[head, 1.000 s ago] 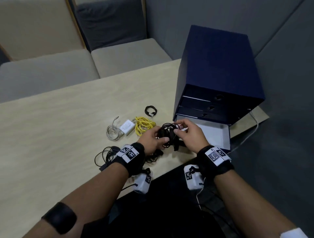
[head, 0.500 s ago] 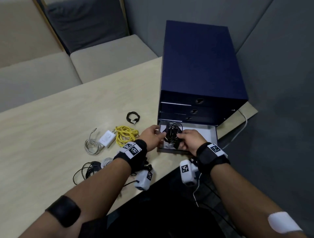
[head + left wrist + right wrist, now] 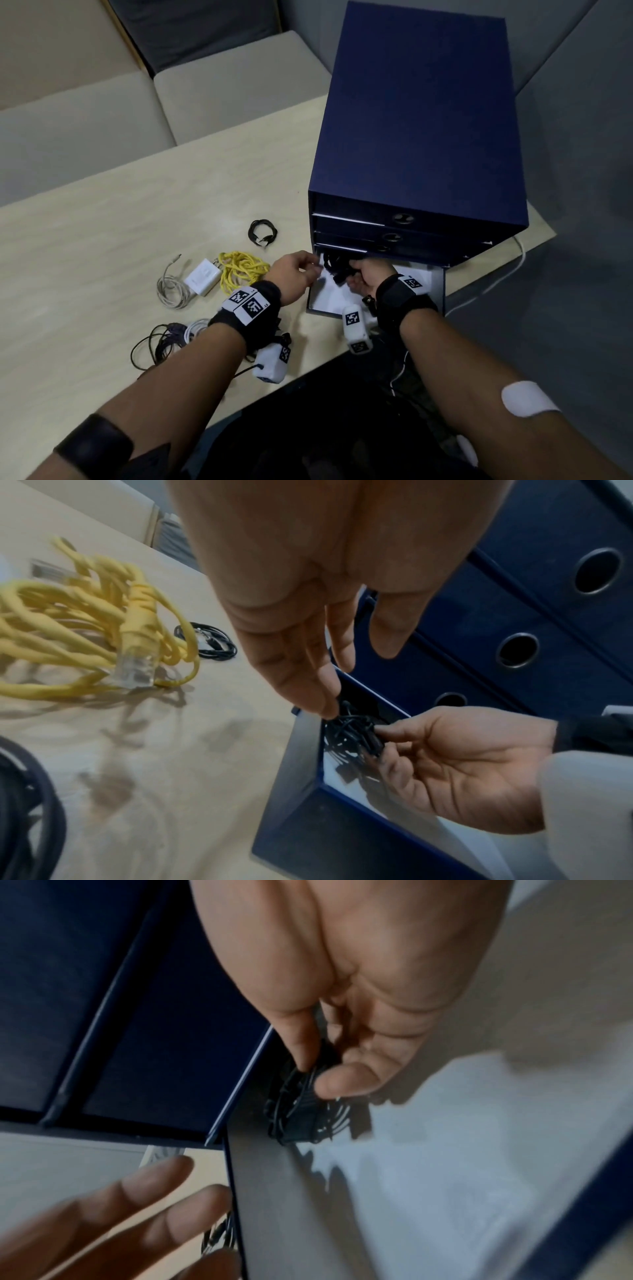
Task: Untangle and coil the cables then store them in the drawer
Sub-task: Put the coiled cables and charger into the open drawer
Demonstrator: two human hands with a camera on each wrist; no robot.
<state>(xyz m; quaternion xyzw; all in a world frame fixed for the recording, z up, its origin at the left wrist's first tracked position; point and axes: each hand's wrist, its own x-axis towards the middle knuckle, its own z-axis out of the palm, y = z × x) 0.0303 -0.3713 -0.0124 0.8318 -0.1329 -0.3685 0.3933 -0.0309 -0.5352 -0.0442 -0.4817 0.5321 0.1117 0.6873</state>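
Observation:
A coiled black cable [image 3: 337, 269] lies at the back left corner of the open bottom drawer [image 3: 327, 298], which has a white floor. My right hand [image 3: 358, 274] is inside the drawer and pinches the coil [image 3: 301, 1110] between thumb and forefinger. My left hand [image 3: 315, 270] hovers at the drawer's left wall with straight fingers [image 3: 308, 685], their tips just at the coil [image 3: 352, 731], holding nothing. In the left wrist view the right hand [image 3: 445, 764] grips the bundle from the right.
The dark blue drawer cabinet [image 3: 421, 120] stands at the table's right end. Left of the drawer lie a yellow cable [image 3: 241, 270], a white charger [image 3: 202, 277] with its cord, a small black coil [image 3: 262, 233] and tangled black and white cables [image 3: 164, 339].
Both hands carried the black coil from above the table into the open drawer's back left corner. The left hand has let go and straightened its fingers.

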